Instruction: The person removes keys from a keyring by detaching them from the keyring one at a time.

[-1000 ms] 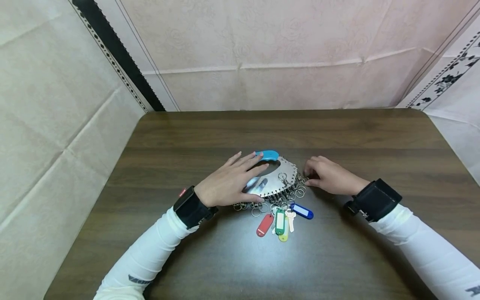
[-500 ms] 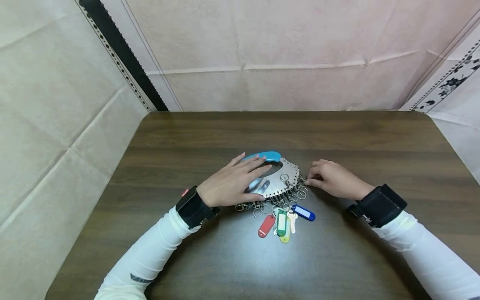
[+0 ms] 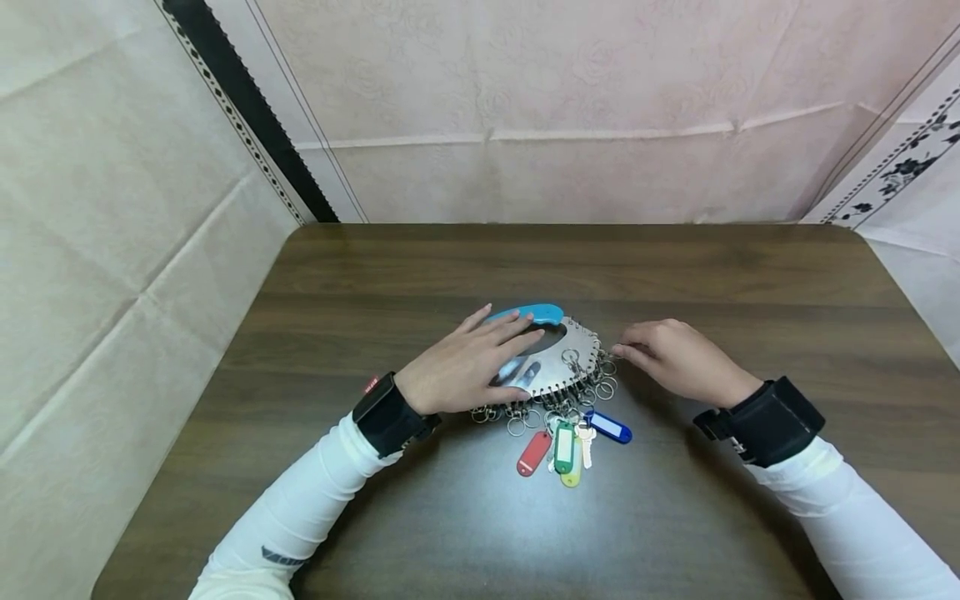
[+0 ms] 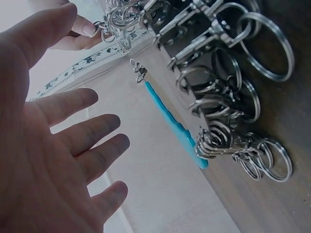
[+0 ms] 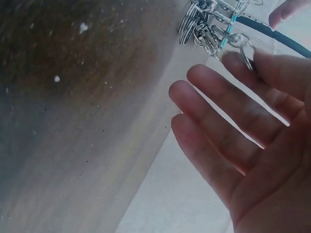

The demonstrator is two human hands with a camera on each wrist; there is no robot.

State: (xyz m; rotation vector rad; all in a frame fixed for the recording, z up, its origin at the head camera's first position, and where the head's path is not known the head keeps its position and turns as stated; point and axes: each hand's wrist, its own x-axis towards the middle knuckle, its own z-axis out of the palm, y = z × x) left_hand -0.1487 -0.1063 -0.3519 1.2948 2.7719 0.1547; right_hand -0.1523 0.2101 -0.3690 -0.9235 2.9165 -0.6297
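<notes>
A silver metal key holder [image 3: 577, 337] with a blue grip [image 3: 547, 314] lies on the table, its toothed edge hung with many small clips and split rings [image 3: 604, 388]. My left hand [image 3: 467, 364] rests spread over its left part, fingers straight, hiding some of the plate. At the right edge my right hand [image 3: 681, 358] pinches a split ring [image 5: 247, 57] between thumb and index finger; the other fingers extend loosely in the right wrist view. In the left wrist view, clips [image 4: 204, 43] hang from the edge beside my open palm.
Below the holder lie a red key tag [image 3: 533, 453], a green tag [image 3: 564, 447], a yellow tag [image 3: 572, 477], a blue tag [image 3: 608, 427] and a silver key [image 3: 587, 443]. The brown wooden table [image 3: 420, 517] meets pale cloth hangings [image 3: 600, 100] behind.
My right hand has shifted slightly right and turned, its thumb and index finger now drawn together at the ring. My left hand stays on the holder; the view has shifted a little.
</notes>
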